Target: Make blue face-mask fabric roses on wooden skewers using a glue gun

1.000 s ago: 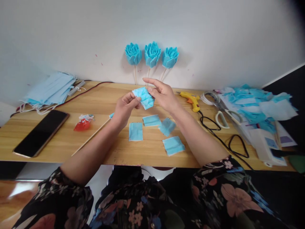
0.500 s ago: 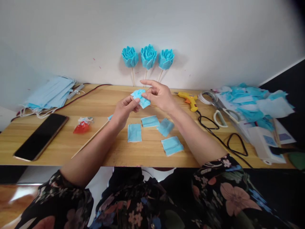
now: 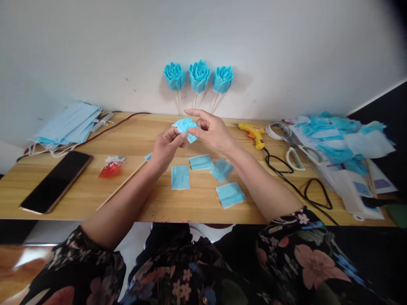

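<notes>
Pinching a creased blue sheet point(image 3: 184, 125) between thumb and fingers of the left hand point(image 3: 165, 146) and, at its right end, between thumb and curled fingers of the right hand point(image 3: 214, 132), index finger stretched leftward. Held above the middle of the surface point(image 3: 152, 203), on the far side of four blue squares point(image 3: 180, 178). At the far wall point(image 3: 95, 51), three blue flowers point(image 3: 199, 77); to the right, a yellow glue gun point(image 3: 254, 134); to the left, a thin stick point(image 3: 121, 186)
</notes>
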`<state>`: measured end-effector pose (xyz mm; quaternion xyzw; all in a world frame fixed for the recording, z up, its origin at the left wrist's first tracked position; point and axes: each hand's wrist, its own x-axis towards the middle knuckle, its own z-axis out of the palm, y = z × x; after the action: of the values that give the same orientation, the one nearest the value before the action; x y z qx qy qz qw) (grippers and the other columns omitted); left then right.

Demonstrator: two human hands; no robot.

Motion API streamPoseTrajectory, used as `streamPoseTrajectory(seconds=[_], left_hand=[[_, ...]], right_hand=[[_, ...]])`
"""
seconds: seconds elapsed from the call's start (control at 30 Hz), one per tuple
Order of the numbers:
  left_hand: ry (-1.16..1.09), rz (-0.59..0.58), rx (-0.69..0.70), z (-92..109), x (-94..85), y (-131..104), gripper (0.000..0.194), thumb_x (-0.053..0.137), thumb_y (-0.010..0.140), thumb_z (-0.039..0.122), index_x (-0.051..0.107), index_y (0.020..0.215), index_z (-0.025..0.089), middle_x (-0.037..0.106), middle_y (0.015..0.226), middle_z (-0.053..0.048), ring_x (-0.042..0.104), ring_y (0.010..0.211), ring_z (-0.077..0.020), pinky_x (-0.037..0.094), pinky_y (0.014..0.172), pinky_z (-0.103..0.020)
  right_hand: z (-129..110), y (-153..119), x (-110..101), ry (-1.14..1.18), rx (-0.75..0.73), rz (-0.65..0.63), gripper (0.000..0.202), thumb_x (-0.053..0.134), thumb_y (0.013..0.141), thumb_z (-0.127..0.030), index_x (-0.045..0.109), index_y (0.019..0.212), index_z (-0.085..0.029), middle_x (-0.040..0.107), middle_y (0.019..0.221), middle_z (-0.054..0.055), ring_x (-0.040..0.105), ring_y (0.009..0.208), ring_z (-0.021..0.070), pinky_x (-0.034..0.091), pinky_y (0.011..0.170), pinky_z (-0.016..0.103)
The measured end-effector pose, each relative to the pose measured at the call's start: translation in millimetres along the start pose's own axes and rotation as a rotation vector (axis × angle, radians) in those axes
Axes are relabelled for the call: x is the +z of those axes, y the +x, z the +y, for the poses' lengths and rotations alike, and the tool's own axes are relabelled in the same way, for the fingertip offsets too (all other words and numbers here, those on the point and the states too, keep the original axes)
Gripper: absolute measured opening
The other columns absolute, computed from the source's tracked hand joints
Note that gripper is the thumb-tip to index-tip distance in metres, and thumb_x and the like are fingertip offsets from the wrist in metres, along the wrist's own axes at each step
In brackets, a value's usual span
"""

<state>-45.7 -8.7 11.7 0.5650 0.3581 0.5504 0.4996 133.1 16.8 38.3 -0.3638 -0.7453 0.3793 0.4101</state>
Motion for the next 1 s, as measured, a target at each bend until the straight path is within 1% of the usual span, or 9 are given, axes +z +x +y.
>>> streamPoseTrajectory(seconds=[0.1, 0.17, 0.27, 0.37, 0.5, 0.6, 0.67, 0.83, 1.0], left_hand=[[-0.004, -0.031, 0.020, -1, -0.6, 1, 0.026, 0.077, 0.081, 0.040, 0.066, 0.072, 0.018, 0.062, 0.065, 0.000, 0.055, 0.064, -0.0106, 0.046, 0.066, -0.026], [-0.005, -0.034, 0.031, -1, -0.7, 1, 0.025, 0.076, 0.082, 0.039, 0.066, 0.073, 0.018, 0.062, 0.066, 0.000, 0.055, 0.064, -0.0107, 0.047, 0.067, -0.026], [0.002, -0.012, 0.035, 0, -0.4, 1, 0.024, 0.075, 0.084, 0.036, 0.065, 0.072, 0.018, 0.062, 0.065, 0.000, 0.055, 0.064, -0.0105, 0.047, 0.067, -0.026], [0.022, 0.019, 0.032, 2, 0.2, 0, 0.025, 0.074, 0.085, 0.034, 0.062, 0.069, 0.018, 0.061, 0.064, 0.001, 0.054, 0.064, -0.0106, 0.047, 0.067, -0.026], [0.041, 0.048, 0.041, 3, 0.4, 0, 0.028, 0.073, 0.086, 0.034, 0.061, 0.066, 0.018, 0.059, 0.063, 0.001, 0.052, 0.064, -0.0107, 0.046, 0.066, -0.025], [0.039, 0.060, 0.044, 2, 0.1, 0, 0.031, 0.074, 0.086, 0.039, 0.062, 0.067, 0.018, 0.058, 0.063, 0.001, 0.051, 0.063, -0.0104, 0.045, 0.066, -0.025], [0.044, 0.043, 0.040, 1, 0.3, -1, 0.035, 0.072, 0.087, 0.045, 0.062, 0.067, 0.018, 0.058, 0.064, 0.001, 0.051, 0.063, -0.0105, 0.045, 0.066, -0.026], [0.046, -0.028, 0.024, 0, 2.2, -4, 0.049, 0.062, 0.090, 0.062, 0.064, 0.069, 0.018, 0.060, 0.066, -0.001, 0.054, 0.064, -0.0111, 0.046, 0.067, -0.027], [0.003, -0.037, 0.027, -3, 2.4, -4, 0.048, 0.065, 0.088, 0.063, 0.064, 0.071, 0.018, 0.061, 0.068, -0.001, 0.054, 0.064, -0.0111, 0.047, 0.068, -0.027]], right_hand=[[-3, -2, 1, 0.044, -0.018, -0.032, 0.049, 0.061, 0.093, -0.025, 0.052, 0.141, -0.024, 0.057, 0.079, -0.004, 0.055, 0.071, 0.0119, 0.053, 0.071, 0.029], [-3, -2, 1, 0.067, -0.015, -0.045, 0.048, 0.060, 0.094, -0.027, 0.051, 0.141, -0.025, 0.060, 0.080, -0.003, 0.057, 0.072, 0.0127, 0.054, 0.073, 0.031], [0, 0, -1, 0.058, -0.004, -0.016, 0.047, 0.057, 0.097, -0.036, 0.050, 0.142, -0.027, 0.063, 0.081, -0.002, 0.061, 0.075, 0.0147, 0.057, 0.077, 0.034], [3, 2, -4, 0.067, 0.024, 0.032, 0.047, 0.051, 0.100, -0.046, 0.050, 0.143, -0.026, 0.067, 0.090, 0.001, 0.065, 0.084, 0.0169, 0.058, 0.082, 0.036], [4, 3, -7, 0.096, 0.079, 0.029, 0.055, 0.057, 0.096, -0.052, 0.050, 0.143, -0.024, 0.068, 0.092, 0.002, 0.066, 0.085, 0.0176, 0.059, 0.081, 0.036], [5, 3, -5, 0.089, 0.086, -0.004, 0.061, 0.067, 0.090, -0.047, 0.049, 0.144, -0.024, 0.067, 0.087, 0.001, 0.063, 0.079, 0.0160, 0.058, 0.078, 0.034], [5, 3, -4, 0.077, 0.070, -0.006, 0.062, 0.069, 0.089, -0.040, 0.048, 0.145, -0.024, 0.066, 0.085, -0.001, 0.061, 0.077, 0.0148, 0.056, 0.076, 0.032], [-1, 1, -1, 0.054, 0.008, 0.001, 0.056, 0.063, 0.092, -0.031, 0.047, 0.145, -0.023, 0.065, 0.086, -0.001, 0.058, 0.076, 0.0134, 0.052, 0.075, 0.029], [-5, 0, -1, 0.012, 0.003, 0.020, 0.054, 0.062, 0.091, -0.027, 0.049, 0.144, -0.025, 0.066, 0.091, -0.001, 0.056, 0.073, 0.0124, 0.051, 0.072, 0.030]])
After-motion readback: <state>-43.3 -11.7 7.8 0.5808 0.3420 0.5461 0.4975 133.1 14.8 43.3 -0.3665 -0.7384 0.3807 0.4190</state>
